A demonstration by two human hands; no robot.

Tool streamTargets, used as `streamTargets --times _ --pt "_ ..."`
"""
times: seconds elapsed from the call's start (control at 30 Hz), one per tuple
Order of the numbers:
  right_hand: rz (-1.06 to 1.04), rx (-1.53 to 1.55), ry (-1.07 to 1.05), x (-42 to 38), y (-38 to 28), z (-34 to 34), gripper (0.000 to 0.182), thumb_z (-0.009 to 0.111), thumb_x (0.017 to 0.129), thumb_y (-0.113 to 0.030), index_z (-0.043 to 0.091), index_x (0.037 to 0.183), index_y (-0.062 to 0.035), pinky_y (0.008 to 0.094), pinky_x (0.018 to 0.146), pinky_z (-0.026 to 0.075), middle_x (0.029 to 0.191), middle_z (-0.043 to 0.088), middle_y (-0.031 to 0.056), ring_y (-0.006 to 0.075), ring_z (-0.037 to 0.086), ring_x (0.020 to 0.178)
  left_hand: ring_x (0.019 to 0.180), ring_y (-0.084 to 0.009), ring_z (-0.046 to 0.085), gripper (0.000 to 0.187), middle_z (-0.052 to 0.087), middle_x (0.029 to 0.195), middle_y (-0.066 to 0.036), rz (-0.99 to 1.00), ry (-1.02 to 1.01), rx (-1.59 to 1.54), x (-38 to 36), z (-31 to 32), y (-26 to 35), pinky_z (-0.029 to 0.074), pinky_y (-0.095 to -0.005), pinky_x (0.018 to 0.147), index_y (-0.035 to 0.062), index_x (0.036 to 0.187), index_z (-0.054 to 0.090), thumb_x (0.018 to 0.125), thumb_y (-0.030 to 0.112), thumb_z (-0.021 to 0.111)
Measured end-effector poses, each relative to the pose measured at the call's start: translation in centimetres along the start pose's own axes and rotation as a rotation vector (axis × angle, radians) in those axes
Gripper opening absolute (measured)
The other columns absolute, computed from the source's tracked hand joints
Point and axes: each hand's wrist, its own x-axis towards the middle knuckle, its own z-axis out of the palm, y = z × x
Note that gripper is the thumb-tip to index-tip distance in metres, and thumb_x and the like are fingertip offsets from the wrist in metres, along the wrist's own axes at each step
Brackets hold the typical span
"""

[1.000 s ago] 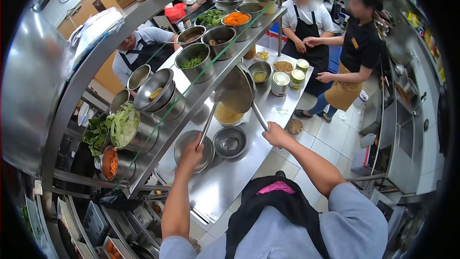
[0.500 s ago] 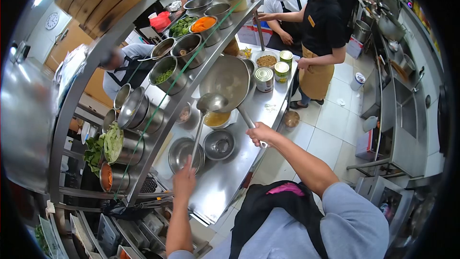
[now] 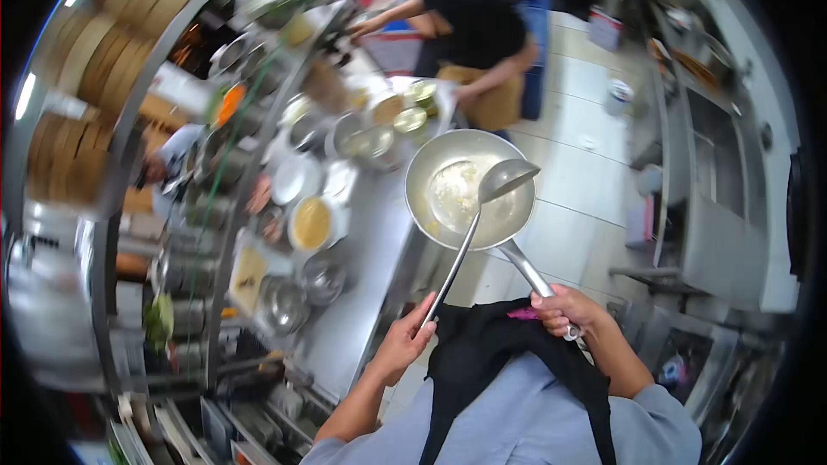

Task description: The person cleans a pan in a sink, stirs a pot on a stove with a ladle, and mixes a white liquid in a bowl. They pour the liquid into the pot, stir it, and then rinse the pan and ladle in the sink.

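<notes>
My right hand point(image 3: 567, 310) is closed round the metal handle of a wok point(image 3: 420, 207), which is out over the floor in front of my apron. Pale, wet residue shows on the wok's inner surface. In my left hand point(image 3: 403, 340) is the long handle of a ladle point(image 3: 510, 177). The ladle's bowl overlaps the wok's interior towards its right rim.
To the left runs a steel counter point(image 3: 366, 280) with a bowl of yellow liquid point(image 3: 312, 222), metal bowls point(image 3: 282, 303) and cans point(image 3: 410, 119). A shelf post point(image 3: 226, 293) stands beyond. A person point(image 3: 478, 21) stands ahead; a steel sink unit point(image 3: 728, 232) lines the right side.
The wok and ladle have come off the counter area, right and closer to my body, over the floor. My view has turned and is blurred on the left.
</notes>
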Motion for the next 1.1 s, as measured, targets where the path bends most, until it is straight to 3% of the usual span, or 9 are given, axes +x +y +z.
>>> streamTargets --times 0.4,0.47,0.5,0.57,0.7,0.77,0.83,0.9,1.1 --pt "-0.683 0.232 0.564 -14.6 -5.1 -12.5 0.041 0.063 0.096 -0.047 0.042 0.084 -0.0143 0.0211 0.037 0.031 0.056 0.041 -0.0053 0.0037 0.036 0.04 0.05 -0.0107 0.05 0.064 0.064 0.092 -0.01 0.011 -0.95 -0.002 26.9 26.6 20.9 0.047 -0.0243 0.046 0.0113 0.158 0.015 0.104 0.018 0.047" --pt "-0.767 0.284 0.666 -16.3 -8.0 -13.8 0.042 0.064 0.094 -0.05 0.046 0.088 -0.0124 0.0206 0.037 0.032 0.058 0.044 -0.0039 0.0041 0.037 0.04 0.053 -0.0114 0.055 0.061 0.066 0.093 -0.011 0.182 -1.072 0.073 29.6 32.5 24.5 0.047 -0.0243 0.05 0.0058 0.156 0.021 0.104 0.023 0.048" --pt "-0.832 0.322 0.752 -16.9 -9.7 -14.8 0.045 0.064 0.093 -0.053 0.05 0.092 -0.0105 0.0202 0.037 0.033 0.06 0.047 -0.0026 0.0045 0.038 0.04 0.063 -0.013 0.06 0.06 0.068 0.095 -0.01 0.565 -1.162 0.171 31.4 35.6 26.3 0.049 -0.0265 0.058 0.002 0.155 0.022 0.105 0.025 0.047" --pt "-0.893 0.318 0.828 -18.4 -11.5 -18.0 0.053 0.063 0.091 -0.059 0.056 0.1 -0.0068 0.0205 0.038 0.035 0.067 0.055 0.0017 0.0057 0.042 0.04 0.072 -0.0167 0.065 0.057 0.069 0.095 -0.013 0.409 -1.169 0.586 32.4 39.4 31.4 0.05 -0.0301 0.065 -0.0041 0.151 0.03 0.104 0.022 0.048" --pt "-1.086 0.198 1.064 -20.5 -16.3 -27.1 0.033 0.069 0.092 -0.04 0.059 0.097 -0.0088 0.0216 0.042 0.037 0.075 0.06 0.0003 0.0055 0.048 0.049 0.091 -0.0373 0.066 0.032 0.068 0.096 -0.021 1.155 -1.359 0.544 42.9 50.7 34.9 0.051 -0.0421 0.083 0.0026 0.126 0.061 0.096 0.01 0.052" --pt "-0.853 0.424 1.031 -23.7 -19.9 -27.2 0.024 0.071 0.089 -0.032 0.061 0.095 -0.0114 0.0224 0.047 0.039 0.075 0.06 -0.0025 0.0058 0.05 0.055 0.097 -0.0393 0.065 0.031 0.069 0.102 -0.02 1.102 -1.499 0.535 48.9 55.8 39.0 0.051 -0.0429 0.086 0.0038 0.118 0.067 0.091 0.005 0.051" --pt "-0.868 0.552 0.971 -24.9 -22.3 -30.6 0.025 0.072 0.088 -0.033 0.061 0.095 -0.0121 0.0228 0.049 0.039 0.075 0.059 -0.0029 0.0061 0.05 0.057 0.097 -0.038 0.067 0.03 0.069 0.102 -0.023 1.154 -1.24 0.559 57.6 63.7 40.5 0.052 -0.0447 0.088 0.0079 0.112 0.072 0.086 0.012 0.058" --pt "-0.874 0.683 0.902 -25.3 -24.6 -34.2 0.026 0.073 0.087 -0.034 0.061 0.096 -0.0128 0.0231 0.051 0.039 0.075 0.059 -0.0033 0.0064 0.05 0.058 0.099 -0.0378 0.067 0.031 0.069 0.101 -0.023 0.817 -1.136 0.574 65.0 72.3 45.2 0.052 -0.0443 0.088 0.0078 0.111 0.073 0.085 0.016 0.059" --pt "-0.834 0.994 0.869 -24.9 -31.0 -44.5 0.024 0.071 0.089 -0.034 0.057 0.087 -0.0148 0.0208 0.048 0.037 0.07 0.052 -0.0048 0.0044 0.046 0.056 0.119 -0.0381 0.058 0.049 0.06 0.129 -0.023 1.356 -0.937 0.482 78.0 94.9 50.5 0.047 -0.0405 0.101 0.0004 0.13 0.058 0.082 0.013 0.062"
